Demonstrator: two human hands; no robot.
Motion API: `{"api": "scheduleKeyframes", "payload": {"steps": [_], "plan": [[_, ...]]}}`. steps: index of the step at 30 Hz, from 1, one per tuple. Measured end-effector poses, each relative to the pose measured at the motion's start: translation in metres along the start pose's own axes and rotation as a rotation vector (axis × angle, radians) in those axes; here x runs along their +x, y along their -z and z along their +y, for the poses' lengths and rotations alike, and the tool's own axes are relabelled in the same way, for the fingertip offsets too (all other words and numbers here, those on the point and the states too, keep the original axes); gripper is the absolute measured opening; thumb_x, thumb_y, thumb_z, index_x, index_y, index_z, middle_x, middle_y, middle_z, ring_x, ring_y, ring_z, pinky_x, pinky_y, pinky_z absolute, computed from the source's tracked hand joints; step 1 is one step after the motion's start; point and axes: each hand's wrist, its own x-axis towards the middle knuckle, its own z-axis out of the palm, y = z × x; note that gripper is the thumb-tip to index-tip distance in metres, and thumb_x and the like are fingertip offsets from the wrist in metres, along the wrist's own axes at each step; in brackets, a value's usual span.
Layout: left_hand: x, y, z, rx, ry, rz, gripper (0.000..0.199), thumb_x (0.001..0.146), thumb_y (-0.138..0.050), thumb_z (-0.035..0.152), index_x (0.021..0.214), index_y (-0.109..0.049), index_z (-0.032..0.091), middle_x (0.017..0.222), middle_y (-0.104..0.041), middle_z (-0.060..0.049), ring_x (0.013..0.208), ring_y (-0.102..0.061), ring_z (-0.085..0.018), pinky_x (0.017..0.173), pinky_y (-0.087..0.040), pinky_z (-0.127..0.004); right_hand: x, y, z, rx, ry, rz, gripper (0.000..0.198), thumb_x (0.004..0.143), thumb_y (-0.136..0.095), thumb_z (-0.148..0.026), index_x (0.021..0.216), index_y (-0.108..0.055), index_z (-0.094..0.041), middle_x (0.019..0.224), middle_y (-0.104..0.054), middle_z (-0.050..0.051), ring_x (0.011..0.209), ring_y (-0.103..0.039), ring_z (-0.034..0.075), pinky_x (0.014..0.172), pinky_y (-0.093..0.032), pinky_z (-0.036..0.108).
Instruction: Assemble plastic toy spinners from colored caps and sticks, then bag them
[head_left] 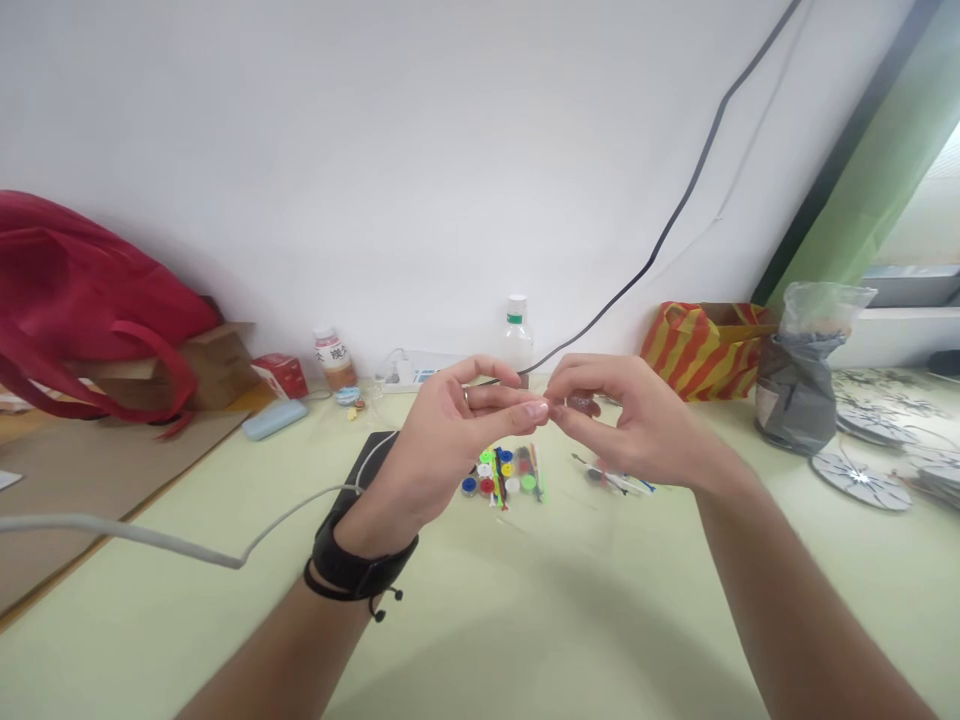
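Note:
My left hand (469, 425) and my right hand (619, 410) are raised above the table, their fingertips meeting in the middle. On each, the thumb is pressed against the fingers in a pinch. Whatever is between them is too small or too hidden to make out. Beyond and below my left hand lies a group of small round coloured pieces (507, 470), with thin coloured strips (498, 478) across them. Under my right hand are more thin pieces in white, black and blue (619, 480). A black band (364, 562) circles my left wrist.
A capped clear bottle (517, 340) stands by the wall. Left are a red bag (97, 280), a cardboard box (217, 365) and a labelled bottle (334, 358). Right are a striped bag (701, 350), a grey bag (799, 385) and flat discs (862, 480). A pale cable (187, 545) crosses the left.

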Motion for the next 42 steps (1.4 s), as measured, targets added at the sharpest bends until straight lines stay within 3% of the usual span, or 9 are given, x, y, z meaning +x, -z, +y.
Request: {"api": "scheduleKeyframes", "payload": {"steps": [13,18,22,26,30,33,35,38,42], "plan": [[0.006,0.002,-0.010,0.243,-0.077,0.064,0.031,0.073,-0.087,0.029,0.089,-0.061,0.020,0.084,-0.080,-0.005,0.085,-0.076,-0.025,0.078,-0.060,-0.036,0.001,-0.012,0.003,-0.281,0.045,0.024,0.021,0.088,-0.055,-0.015,0.068,-0.062,-0.017,0.072,-0.058,0.001,0.060,-0.046,0.011,0.055,-0.033,0.028],[0.013,0.013,-0.016,0.448,-0.216,0.169,0.023,0.081,-0.080,0.032,0.093,-0.063,0.020,0.093,-0.078,-0.006,0.093,-0.075,-0.024,0.083,-0.060,-0.036,0.002,-0.012,0.012,-0.284,-0.036,0.012,0.022,0.083,-0.053,-0.011,0.062,-0.055,-0.018,0.067,-0.055,0.000,0.058,-0.043,0.011,0.055,-0.032,0.028],[0.019,0.026,-0.018,0.572,-0.134,-0.051,0.048,0.075,-0.084,0.035,0.118,-0.066,0.025,0.122,-0.072,-0.008,0.110,-0.070,-0.026,0.091,-0.058,-0.038,0.003,-0.013,0.019,-0.108,-0.069,-0.104,0.017,0.083,-0.051,-0.011,0.078,-0.065,-0.020,0.072,-0.060,-0.001,0.061,-0.049,0.012,0.056,-0.037,0.026],[0.028,0.040,-0.035,0.518,0.029,-0.259,0.047,0.077,-0.081,0.042,0.118,-0.068,0.022,0.088,-0.075,-0.005,0.085,-0.073,-0.024,0.076,-0.059,-0.036,0.005,-0.017,0.030,0.079,-0.076,-0.076,0.025,0.084,-0.054,-0.013,0.105,-0.064,-0.024,0.091,-0.067,0.000,0.069,-0.056,0.013,0.062,-0.044,0.027],[0.041,0.054,-0.058,0.342,-0.006,0.002,0.035,0.075,-0.083,0.041,0.097,-0.066,0.019,0.083,-0.071,-0.003,0.077,-0.072,-0.020,0.074,-0.057,-0.034,0.005,-0.023,0.050,0.277,-0.209,0.030,0.057,0.086,-0.069,-0.031,0.137,-0.045,-0.029,0.116,-0.066,0.005,0.086,-0.066,0.018,0.075,-0.053,0.033],[0.048,0.064,-0.069,0.115,-0.033,0.189,0.038,0.073,-0.087,0.037,0.087,-0.057,0.019,0.092,-0.072,-0.004,0.081,-0.073,-0.019,0.083,-0.057,-0.036,0.005,-0.032,0.071,0.341,-0.322,-0.101,0.077,0.079,-0.077,-0.034,0.145,-0.036,-0.029,0.112,-0.069,0.006,0.092,-0.069,0.022,0.079,-0.055,0.036],[0.051,0.071,-0.073,-0.001,-0.012,0.242,0.042,0.069,-0.090,0.032,0.084,-0.052,0.019,0.096,-0.074,-0.006,0.087,-0.073,-0.020,0.088,-0.056,-0.036,0.007,-0.040,0.084,0.391,-0.333,-0.136,0.069,0.081,-0.073,-0.029,0.142,-0.041,-0.026,0.102,-0.071,0.005,0.091,-0.070,0.022,0.081,-0.055,0.038],[0.053,0.082,-0.075,-0.062,0.027,0.292,0.046,0.064,-0.093,0.026,0.090,-0.056,0.018,0.092,-0.076,-0.006,0.089,-0.073,-0.019,0.091,-0.055,-0.036,0.010,-0.047,0.099,0.505,-0.316,-0.027,0.051,0.082,-0.064,-0.022,0.130,-0.050,-0.023,0.093,-0.071,0.003,0.085,-0.070,0.020,0.083,-0.054,0.039],[0.052,0.089,-0.076,0.055,0.128,0.154,0.051,0.070,-0.090,0.034,0.112,-0.066,0.017,0.086,-0.076,-0.007,0.081,-0.072,-0.019,0.086,-0.056,-0.036,0.013,-0.047,0.106,0.543,-0.325,0.125,0.038,0.080,-0.061,-0.023,0.117,-0.054,-0.022,0.085,-0.069,0.001,0.078,-0.065,0.017,0.080,-0.053,0.037]]}}
